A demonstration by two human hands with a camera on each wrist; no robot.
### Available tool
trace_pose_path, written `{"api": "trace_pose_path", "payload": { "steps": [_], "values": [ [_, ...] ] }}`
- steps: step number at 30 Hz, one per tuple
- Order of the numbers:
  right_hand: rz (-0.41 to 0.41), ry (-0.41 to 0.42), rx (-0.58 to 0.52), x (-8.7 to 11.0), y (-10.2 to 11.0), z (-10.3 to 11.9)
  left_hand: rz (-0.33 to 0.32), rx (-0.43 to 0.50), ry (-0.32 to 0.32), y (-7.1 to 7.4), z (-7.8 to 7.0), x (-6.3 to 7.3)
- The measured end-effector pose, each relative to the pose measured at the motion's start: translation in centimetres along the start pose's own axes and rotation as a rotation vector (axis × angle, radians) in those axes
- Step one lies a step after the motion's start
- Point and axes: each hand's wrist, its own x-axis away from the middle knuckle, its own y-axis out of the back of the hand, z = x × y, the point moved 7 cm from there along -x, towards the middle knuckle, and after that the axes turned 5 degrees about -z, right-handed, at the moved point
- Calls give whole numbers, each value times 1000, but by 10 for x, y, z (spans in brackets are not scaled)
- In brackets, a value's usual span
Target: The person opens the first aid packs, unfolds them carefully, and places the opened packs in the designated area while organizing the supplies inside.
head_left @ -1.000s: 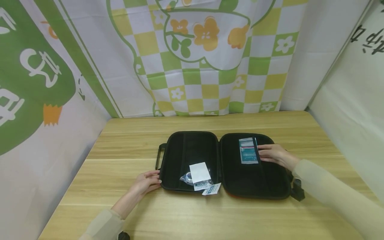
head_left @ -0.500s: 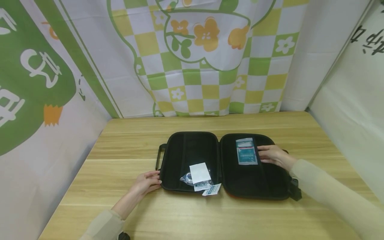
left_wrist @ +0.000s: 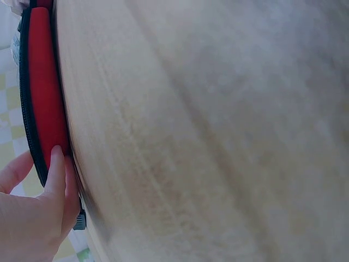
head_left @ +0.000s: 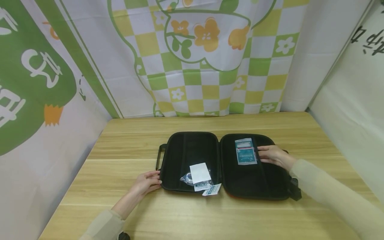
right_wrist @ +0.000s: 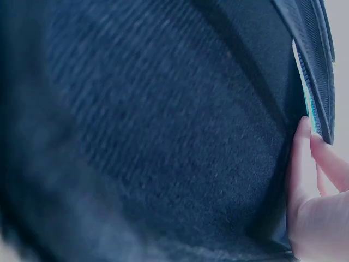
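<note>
A black zip case (head_left: pixel 196 138) with a red outside lies opened flat on the table. At its near left corner my left hand (head_left: pixel 145 183) grips the edge, thumb on the rim and fingers against the red shell (left_wrist: pixel 46 82) in the left wrist view. Inside the right half is a flat teal-and-white packet (head_left: pixel 246 151) beside a dark elastic band. My right hand (head_left: pixel 274 156) reaches over that half, fingertips at the packet's right edge; a sliver of the packet (right_wrist: pixel 312 109) shows beside the fingers in the right wrist view, and the fingers pinch there.
In the left half lie a white square packet (head_left: pixel 200 172) and a clear bag with a ring-shaped roll (head_left: pixel 188 176). A small printed sachet (head_left: pixel 212 189) overhangs the near edge. A carry handle (head_left: pixel 160 156) sticks out left. Patterned cloth (head_left: pixel 204 83) hangs behind the table (head_left: pixel 126 140).
The teal-and-white packet has shifted a little left, showing more of itself left of the band. My right wrist has turned slightly; my left hand has stayed in place.
</note>
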Motion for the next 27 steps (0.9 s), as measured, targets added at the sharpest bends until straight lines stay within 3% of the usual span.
{"api": "trace_pose_path", "payload": {
  "steps": [4,7,11,17,27],
  "values": [
    [1,-8,-22,-1,0,0,-1,2,3,0,1,-1],
    [-15,34,67,1,-1,5,-1,2,2,0,1,-2],
    [-47,129,233,7,-2,18,-3,8,1,0,1,-2],
    [-79,238,363,16,0,32,2,-2,-4,0,1,-1],
    [-140,517,665,33,-7,66,1,2,0,0,-1,0]
  ]
}}
